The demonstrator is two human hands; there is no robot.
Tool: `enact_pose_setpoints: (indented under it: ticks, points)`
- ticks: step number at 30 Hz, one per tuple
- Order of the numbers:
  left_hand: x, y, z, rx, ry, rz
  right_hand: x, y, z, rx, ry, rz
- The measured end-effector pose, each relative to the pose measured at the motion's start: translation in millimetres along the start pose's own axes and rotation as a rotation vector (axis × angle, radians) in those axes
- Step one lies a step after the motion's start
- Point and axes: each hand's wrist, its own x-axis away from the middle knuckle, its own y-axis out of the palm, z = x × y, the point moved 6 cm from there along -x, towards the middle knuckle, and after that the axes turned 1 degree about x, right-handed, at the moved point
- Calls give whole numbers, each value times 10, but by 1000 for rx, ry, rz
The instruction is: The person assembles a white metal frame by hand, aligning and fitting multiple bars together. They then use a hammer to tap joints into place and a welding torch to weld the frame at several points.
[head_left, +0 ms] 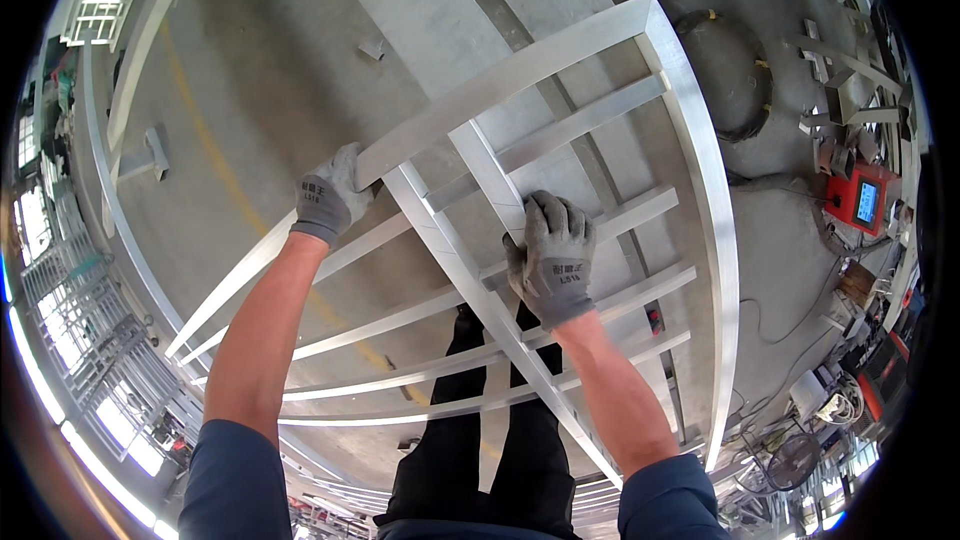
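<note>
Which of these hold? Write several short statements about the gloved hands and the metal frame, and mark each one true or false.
1. Both hands wear grey knit gloves. True: the left hand and the right hand are both gloved.
2. The left hand grips the outer rail of the aluminium frame. True: its fingers wrap the long outer edge.
3. The right hand holds a red tool. False: it grips a short inner bar of the frame; the red machine with a screen sits on the concrete floor to the right.
4. The frame lies flat on a wooden table. False: it is held up over the floor, in front of the person's black trousers.
5. The frame has several cross bars. True.
</note>
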Motion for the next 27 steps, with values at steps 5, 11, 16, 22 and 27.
enact_pose_setpoints:
  ticks: [5, 11, 16, 22, 27]
  points:
    - [26, -31, 56, 23, 41, 24, 38, -41, 100, -18, 0, 123]
    - [53, 21, -15, 33, 11, -22, -27, -135, 117, 34, -50, 158]
    - [55, 21, -20, -10, -29, -63, -110, -140, 86, 91, -13, 65]
    - [1, 48, -1, 73, -2, -115, -69, -145, 114, 150, 46, 13]
    - [7, 136, -152, 85, -1, -10, 153, -772, 465, -425, 220, 483]
